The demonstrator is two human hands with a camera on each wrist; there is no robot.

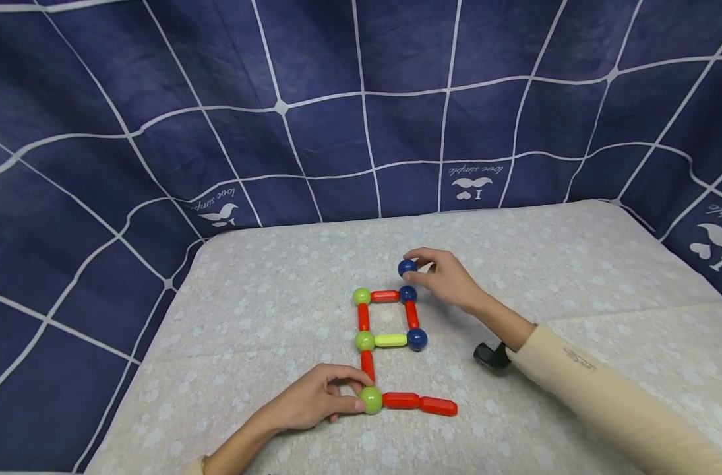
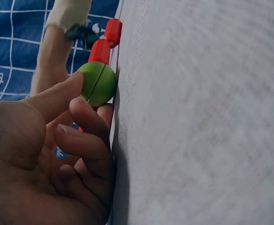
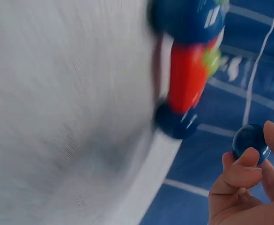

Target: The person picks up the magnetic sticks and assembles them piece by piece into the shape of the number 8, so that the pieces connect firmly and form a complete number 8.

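My right hand (image 1: 450, 277) pinches a loose blue ball (image 1: 407, 267) between thumb and fingers, just beyond the far blue corner ball (image 1: 407, 294). In the right wrist view that held ball (image 3: 250, 140) is off the table. My left hand (image 1: 313, 399) grips a green ball (image 1: 370, 400) at the near end of a toy ball-and-rod figure. From this ball one red rod (image 1: 367, 367) runs away to another green ball (image 1: 364, 341), and two red rods (image 1: 401, 400) lie end to end toward the right. Farther off, rods and balls form a square with one yellow-green rod (image 1: 391, 340).
A pale floral cloth covers the table (image 1: 266, 284). Strapped under the right forearm is a black device (image 1: 492, 356). Behind the table and at its sides hangs a dark blue curtain (image 1: 325, 138) with white grid lines.
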